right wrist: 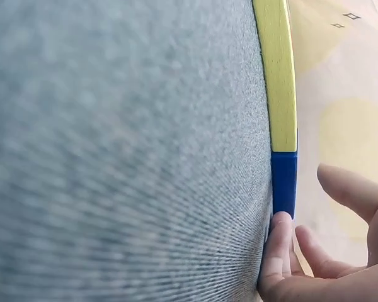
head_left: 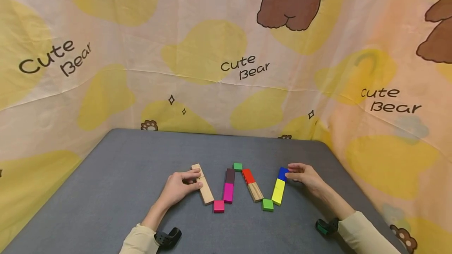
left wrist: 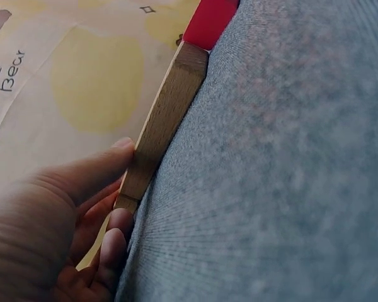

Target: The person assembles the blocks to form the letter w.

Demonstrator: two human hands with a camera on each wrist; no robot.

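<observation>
Wooden blocks lie on the table in a zigzag. At its left end, my left hand (head_left: 180, 185) holds the upper plain wooden block (head_left: 195, 166), its fingertips around the side and top. The thumb rests on the lower plain wooden block (left wrist: 167, 113), which lies end to end with it. At the right end, fingertips of my right hand (head_left: 307, 176) touch the end of the blue block (right wrist: 284, 182), with the thumb held apart. The yellow block (head_left: 278, 192) lies end to end with the blue one.
Between the hands lie a pink-red block (head_left: 219, 206), a magenta block (head_left: 228, 193), a dark brown block (head_left: 230, 176), a red block (head_left: 248, 176), a striped wooden block (head_left: 255, 192) and two green blocks, one far (head_left: 238, 167), one near (head_left: 267, 205). A bear-print cloth (head_left: 197, 50) hangs behind the grey table (head_left: 159, 148).
</observation>
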